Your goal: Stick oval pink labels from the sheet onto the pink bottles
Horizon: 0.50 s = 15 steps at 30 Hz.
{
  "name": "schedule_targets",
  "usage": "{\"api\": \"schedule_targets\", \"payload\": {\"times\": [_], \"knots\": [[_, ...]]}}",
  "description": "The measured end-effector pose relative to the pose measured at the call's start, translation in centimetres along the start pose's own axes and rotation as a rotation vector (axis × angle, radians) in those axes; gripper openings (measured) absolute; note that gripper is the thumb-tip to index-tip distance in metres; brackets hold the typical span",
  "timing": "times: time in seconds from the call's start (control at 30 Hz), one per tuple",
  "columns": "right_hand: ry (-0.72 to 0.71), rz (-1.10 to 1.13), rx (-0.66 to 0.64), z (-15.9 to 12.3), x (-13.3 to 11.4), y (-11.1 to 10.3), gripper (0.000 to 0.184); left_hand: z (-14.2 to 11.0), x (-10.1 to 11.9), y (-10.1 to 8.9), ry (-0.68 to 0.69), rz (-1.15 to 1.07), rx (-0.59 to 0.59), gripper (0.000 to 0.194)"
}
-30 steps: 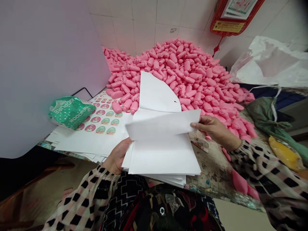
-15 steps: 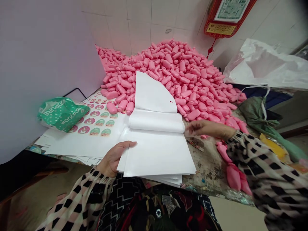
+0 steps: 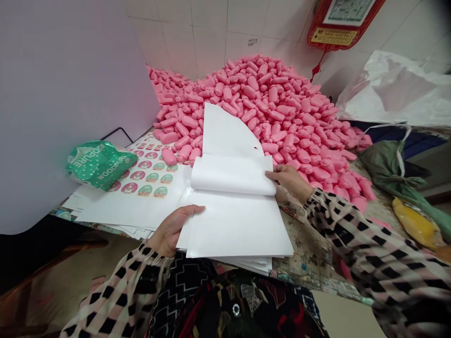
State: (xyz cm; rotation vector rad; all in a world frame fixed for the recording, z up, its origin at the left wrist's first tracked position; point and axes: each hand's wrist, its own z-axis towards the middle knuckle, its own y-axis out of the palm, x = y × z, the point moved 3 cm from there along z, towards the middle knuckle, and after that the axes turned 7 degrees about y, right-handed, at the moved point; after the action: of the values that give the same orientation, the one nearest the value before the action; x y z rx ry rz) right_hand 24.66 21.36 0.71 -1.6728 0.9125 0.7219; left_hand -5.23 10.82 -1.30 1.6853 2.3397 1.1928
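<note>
Much of the left hand is lost to me: thumb laid over the left edge of the white paper stack, fingers out of sight, presumably tucked beneath; it grips that edge. Stack sits at the near edge of the bench, between the person's hands. Its top is rolled back into a curled sheet, whose underside I can't make out. Beyond it a white flap, curved along its right side, covers part of the pink heap.

Right hand comes in from the right, thumb uppermost, pinching the curl's right end; the other fingers are mostly hidden. Wrist nearly straight, forearm angled in; the right checked sleeve blocks some bench and runs off frame. Left forearm rises from bottom left, its sleeve also cut off.

Green packet hides part of the sticker sheet. Red wall hanging: top cut off, print too small to read.
</note>
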Motion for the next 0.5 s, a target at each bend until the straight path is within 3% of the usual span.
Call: {"api": "schedule_targets", "payload": {"times": [0.33,0.4,0.5], "knots": [[-0.231,-0.795,0.407,-3.7,-2.6,-1.5,0.033,-0.2,0.0,0.2,0.004,-0.022,0.002,0.043],[-0.247,-0.660,0.415,-4.1,-2.7,-1.8,0.034,-0.3,0.0,0.3,0.010,-0.034,-0.016,0.042],[-0.196,-0.233,0.377,-4.7,-2.6,-2.2,0.029,-0.3,0.0,0.3,0.010,-0.046,-0.039,0.044]]}}
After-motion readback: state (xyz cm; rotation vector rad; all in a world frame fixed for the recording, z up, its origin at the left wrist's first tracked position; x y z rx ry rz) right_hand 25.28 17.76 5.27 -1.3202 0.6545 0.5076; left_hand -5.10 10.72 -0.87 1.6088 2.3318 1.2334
